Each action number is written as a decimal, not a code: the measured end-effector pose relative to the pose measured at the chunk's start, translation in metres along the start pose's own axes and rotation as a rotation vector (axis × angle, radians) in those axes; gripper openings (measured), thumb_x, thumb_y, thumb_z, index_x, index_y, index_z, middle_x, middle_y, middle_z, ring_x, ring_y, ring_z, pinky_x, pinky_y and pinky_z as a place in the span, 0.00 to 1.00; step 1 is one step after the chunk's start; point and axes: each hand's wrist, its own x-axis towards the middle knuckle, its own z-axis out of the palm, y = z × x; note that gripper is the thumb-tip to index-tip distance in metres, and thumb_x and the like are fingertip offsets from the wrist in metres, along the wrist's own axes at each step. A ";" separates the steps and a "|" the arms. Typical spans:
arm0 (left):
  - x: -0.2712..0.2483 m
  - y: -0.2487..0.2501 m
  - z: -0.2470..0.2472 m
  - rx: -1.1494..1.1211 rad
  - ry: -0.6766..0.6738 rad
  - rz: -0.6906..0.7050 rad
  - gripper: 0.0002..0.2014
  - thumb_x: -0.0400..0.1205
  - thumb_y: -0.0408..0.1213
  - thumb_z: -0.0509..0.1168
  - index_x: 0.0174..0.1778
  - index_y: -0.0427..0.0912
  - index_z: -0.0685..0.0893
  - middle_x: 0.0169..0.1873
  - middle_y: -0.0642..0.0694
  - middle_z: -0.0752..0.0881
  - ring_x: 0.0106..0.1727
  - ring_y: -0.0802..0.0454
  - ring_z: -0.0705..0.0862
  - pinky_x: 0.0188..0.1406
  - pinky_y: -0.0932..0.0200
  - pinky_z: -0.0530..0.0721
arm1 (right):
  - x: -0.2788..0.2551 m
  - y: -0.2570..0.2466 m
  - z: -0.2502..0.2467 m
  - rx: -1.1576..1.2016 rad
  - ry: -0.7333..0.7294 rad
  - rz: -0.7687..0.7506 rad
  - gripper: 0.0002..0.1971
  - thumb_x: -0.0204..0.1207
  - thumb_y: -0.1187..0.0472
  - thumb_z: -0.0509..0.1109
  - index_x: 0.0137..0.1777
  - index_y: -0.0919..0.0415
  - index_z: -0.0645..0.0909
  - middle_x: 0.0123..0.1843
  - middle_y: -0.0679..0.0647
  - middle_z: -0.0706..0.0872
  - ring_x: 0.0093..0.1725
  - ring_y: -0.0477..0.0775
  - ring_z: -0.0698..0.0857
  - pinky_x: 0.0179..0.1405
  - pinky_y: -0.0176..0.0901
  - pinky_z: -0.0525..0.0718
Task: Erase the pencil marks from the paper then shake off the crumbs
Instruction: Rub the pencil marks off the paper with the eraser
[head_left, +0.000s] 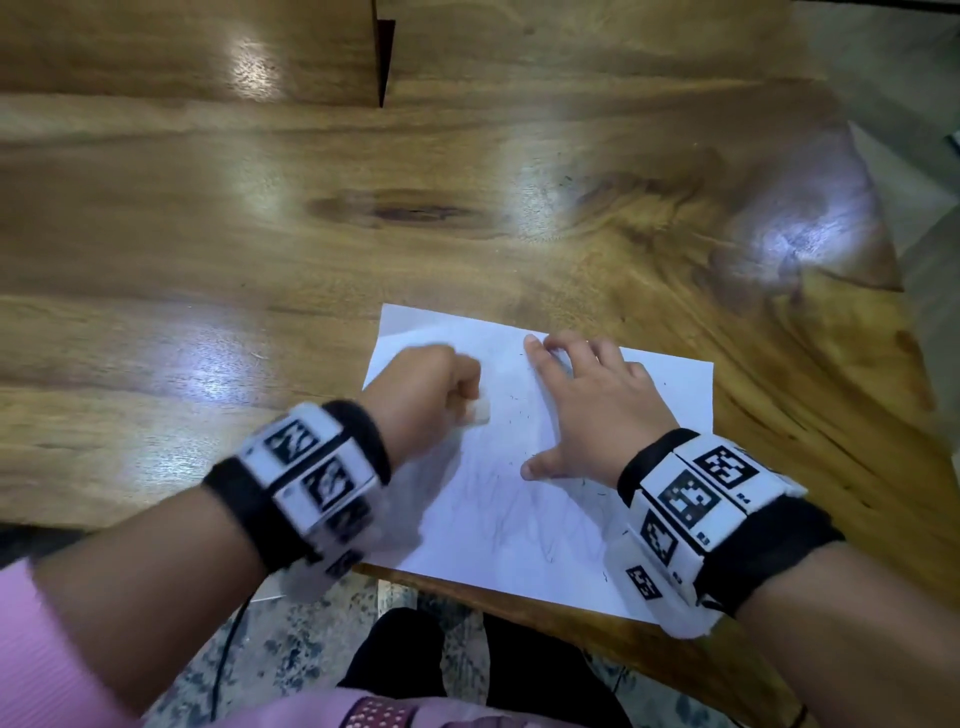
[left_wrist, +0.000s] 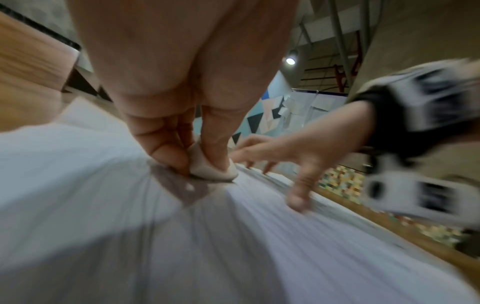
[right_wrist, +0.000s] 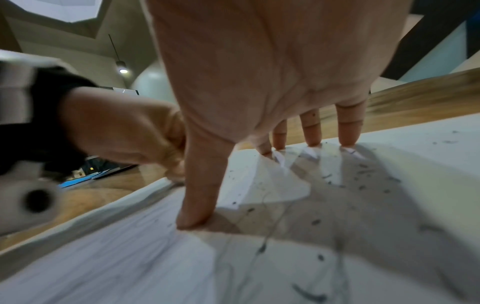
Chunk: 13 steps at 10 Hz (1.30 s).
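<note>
A white sheet of paper (head_left: 498, 499) with faint pencil scribbles lies at the near edge of the wooden table (head_left: 260, 260). My left hand (head_left: 431, 392) pinches a small white eraser (head_left: 479, 410) between thumb and fingers and presses it on the sheet's left half; its outline is motion-blurred. The left wrist view shows the eraser (left_wrist: 213, 168) touching the paper (left_wrist: 103, 205). My right hand (head_left: 582, 405) lies spread on the sheet's right half, fingertips (right_wrist: 346, 142) and thumb pressing it down. Dark eraser crumbs (right_wrist: 363, 176) dot the paper (right_wrist: 389, 205) around that hand.
The table's near edge (head_left: 519, 587) runs just below the sheet, with speckled floor beneath. A raised wooden block (head_left: 208, 47) stands at the far left of the table. The table's right corner (head_left: 883, 260) lies beyond the paper.
</note>
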 end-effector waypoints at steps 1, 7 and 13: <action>-0.006 -0.004 0.005 -0.011 -0.014 0.006 0.05 0.73 0.35 0.71 0.36 0.39 0.83 0.29 0.54 0.75 0.38 0.51 0.75 0.26 0.69 0.63 | 0.000 0.000 0.000 0.000 0.005 0.000 0.59 0.62 0.33 0.74 0.83 0.51 0.40 0.80 0.45 0.50 0.76 0.55 0.55 0.70 0.48 0.64; 0.046 0.010 -0.011 0.005 0.051 -0.064 0.08 0.75 0.35 0.69 0.46 0.34 0.83 0.44 0.40 0.84 0.47 0.44 0.79 0.34 0.68 0.61 | 0.000 -0.002 0.000 0.009 -0.001 0.012 0.59 0.62 0.33 0.74 0.83 0.50 0.40 0.80 0.46 0.49 0.76 0.55 0.55 0.70 0.48 0.65; 0.026 0.004 -0.007 0.009 0.047 -0.052 0.01 0.76 0.30 0.67 0.41 0.37 0.82 0.37 0.47 0.76 0.41 0.49 0.73 0.33 0.64 0.60 | 0.000 -0.001 0.000 0.026 -0.012 0.022 0.59 0.61 0.33 0.74 0.83 0.49 0.40 0.80 0.44 0.50 0.76 0.53 0.54 0.71 0.48 0.64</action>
